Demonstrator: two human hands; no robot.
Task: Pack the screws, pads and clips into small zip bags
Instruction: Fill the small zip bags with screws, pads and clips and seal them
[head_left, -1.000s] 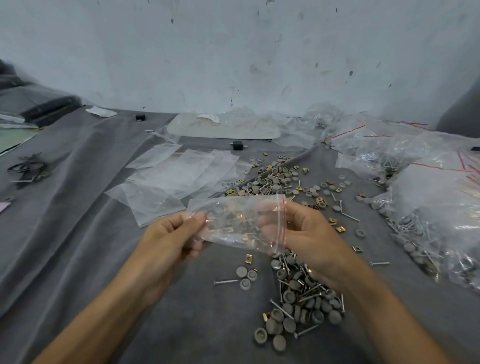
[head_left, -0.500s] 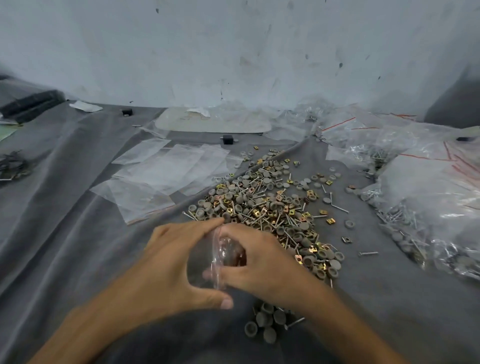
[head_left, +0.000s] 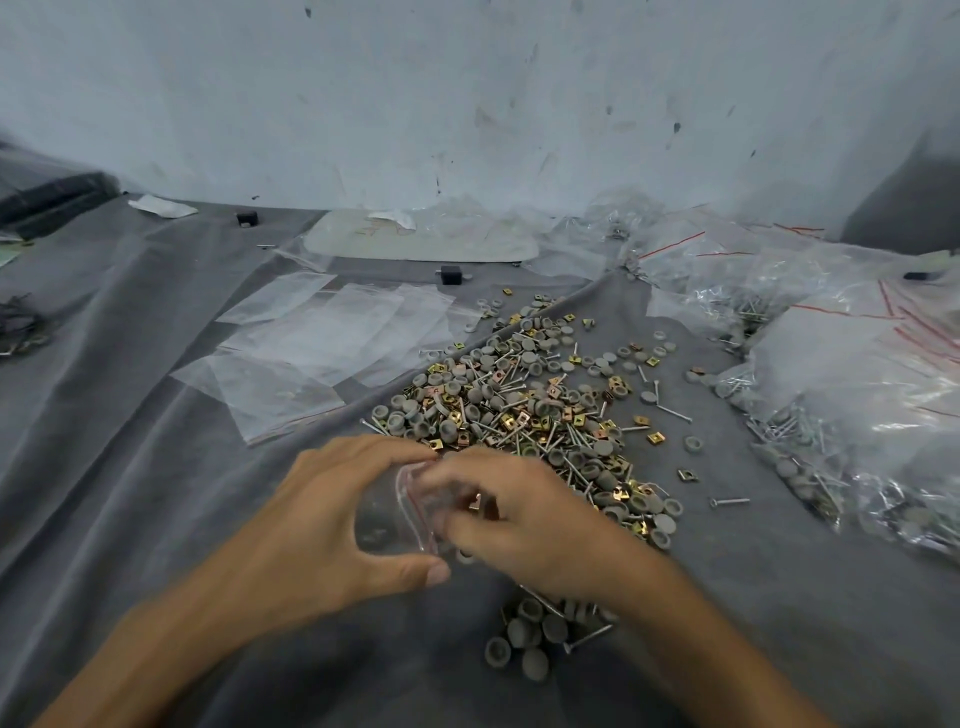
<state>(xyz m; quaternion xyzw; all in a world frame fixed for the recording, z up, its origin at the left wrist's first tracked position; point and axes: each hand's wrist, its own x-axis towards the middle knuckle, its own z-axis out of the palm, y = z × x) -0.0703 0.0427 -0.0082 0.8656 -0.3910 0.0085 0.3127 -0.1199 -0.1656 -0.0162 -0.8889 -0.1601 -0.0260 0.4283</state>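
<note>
A small clear zip bag (head_left: 395, 512) with a red zip line stands between my hands, low over the grey cloth. My left hand (head_left: 322, 530) curls around its left side, thumb below and fingers above. My right hand (head_left: 524, 519) pinches the bag's mouth from the right. A big heap of grey round pads, silver screws and brass clips (head_left: 524, 410) lies just beyond my hands. A smaller cluster of pads and screws (head_left: 540, 631) lies under my right wrist. The bag's contents are blurred.
Several empty flat zip bags (head_left: 332, 343) lie on the cloth at mid-left. Filled clear bags with red zips (head_left: 841, 374) pile up on the right. A pale tray (head_left: 415, 241) and small black blocks (head_left: 451, 274) sit near the white wall.
The bag was held up and stretched wide between both hands; now it is lowered near the cloth and bunched, with both hands close together at its mouth.
</note>
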